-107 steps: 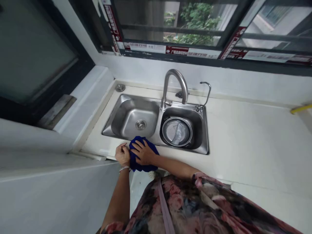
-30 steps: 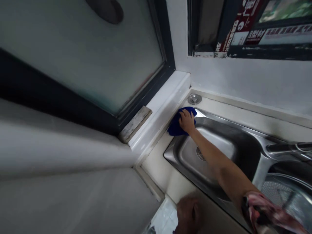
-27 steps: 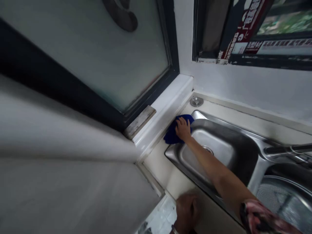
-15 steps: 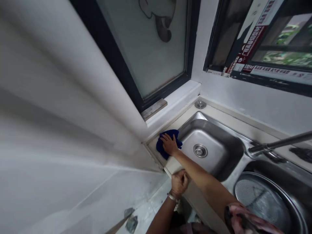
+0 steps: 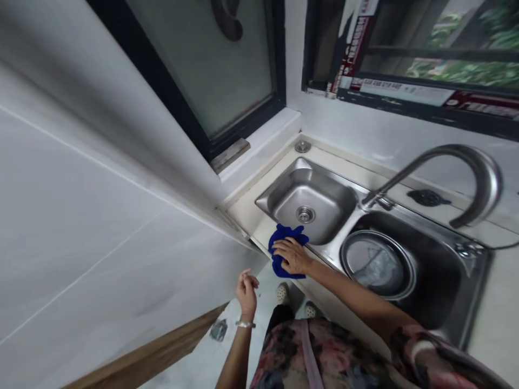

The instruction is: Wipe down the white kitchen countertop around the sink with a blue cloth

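Observation:
My right hand [image 5: 292, 256] presses down on a blue cloth [image 5: 279, 266] with its fingers bent over it. The cloth lies bunched at the front edge of the pale counter [image 5: 260, 227], beside the near rim of the smaller sink basin [image 5: 320, 197], and part of it hangs over the edge. My left hand [image 5: 246, 289], with a bracelet at the wrist, is in the air to the left of the counter edge. Its fingers are loosely bent and apart, and nothing is in them.
A curved metal faucet [image 5: 425, 159] rises behind the sink. In the larger basin [image 5: 438, 270] sits a round metal strainer or pan [image 5: 377, 265]. A wall panel [image 5: 101, 243] stands close on the left. Windows are behind, and a grey object [image 5: 219, 329] lies on the floor.
My right hand and the cloth have moved from the counter's left end to its front edge. My left hand has left the counter edge and loosened. The view has shifted right.

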`<state>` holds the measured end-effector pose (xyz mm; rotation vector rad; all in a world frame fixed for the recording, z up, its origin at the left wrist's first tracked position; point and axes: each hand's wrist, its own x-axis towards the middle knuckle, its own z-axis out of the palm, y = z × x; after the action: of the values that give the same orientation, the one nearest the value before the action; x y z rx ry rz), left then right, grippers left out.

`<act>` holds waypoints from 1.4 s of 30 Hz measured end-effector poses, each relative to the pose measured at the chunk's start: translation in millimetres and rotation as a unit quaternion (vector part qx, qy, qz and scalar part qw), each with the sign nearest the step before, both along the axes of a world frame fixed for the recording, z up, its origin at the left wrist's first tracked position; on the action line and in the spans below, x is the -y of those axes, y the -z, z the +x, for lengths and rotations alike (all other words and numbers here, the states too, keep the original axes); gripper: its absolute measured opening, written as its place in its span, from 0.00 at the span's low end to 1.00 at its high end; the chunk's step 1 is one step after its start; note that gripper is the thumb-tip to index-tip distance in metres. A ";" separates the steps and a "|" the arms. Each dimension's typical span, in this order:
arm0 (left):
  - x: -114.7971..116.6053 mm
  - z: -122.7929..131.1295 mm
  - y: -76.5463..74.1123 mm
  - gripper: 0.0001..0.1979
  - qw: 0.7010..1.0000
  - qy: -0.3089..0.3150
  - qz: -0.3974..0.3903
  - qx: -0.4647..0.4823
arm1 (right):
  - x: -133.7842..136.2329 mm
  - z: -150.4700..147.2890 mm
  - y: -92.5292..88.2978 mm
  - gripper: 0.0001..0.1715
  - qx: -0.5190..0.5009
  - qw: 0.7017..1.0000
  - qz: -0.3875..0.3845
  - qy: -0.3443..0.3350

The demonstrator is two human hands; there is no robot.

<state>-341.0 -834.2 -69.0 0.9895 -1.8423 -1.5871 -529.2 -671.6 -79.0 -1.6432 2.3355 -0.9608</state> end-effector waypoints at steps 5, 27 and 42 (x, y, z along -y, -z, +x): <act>-1.1 -57.5 -14.5 0.29 0.996 0.044 -0.068 -0.026 | -94.0 59.1 0.0 0.26 0.019 0.999 0.026 -0.007; -54.8 -163.3 -3.6 0.18 0.907 0.089 -0.339 0.234 | -499.5 332.5 3.8 0.26 -0.009 0.838 0.250 0.486; -53.4 -163.7 -1.3 0.18 0.902 0.123 -0.329 0.251 | -237.6 139.9 -24.2 0.33 0.064 0.852 0.280 0.437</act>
<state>-504.7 -780.8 -67.6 0.9066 -2.6869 -0.7189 -389.4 -434.0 -54.8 -0.2541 2.8738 -0.3447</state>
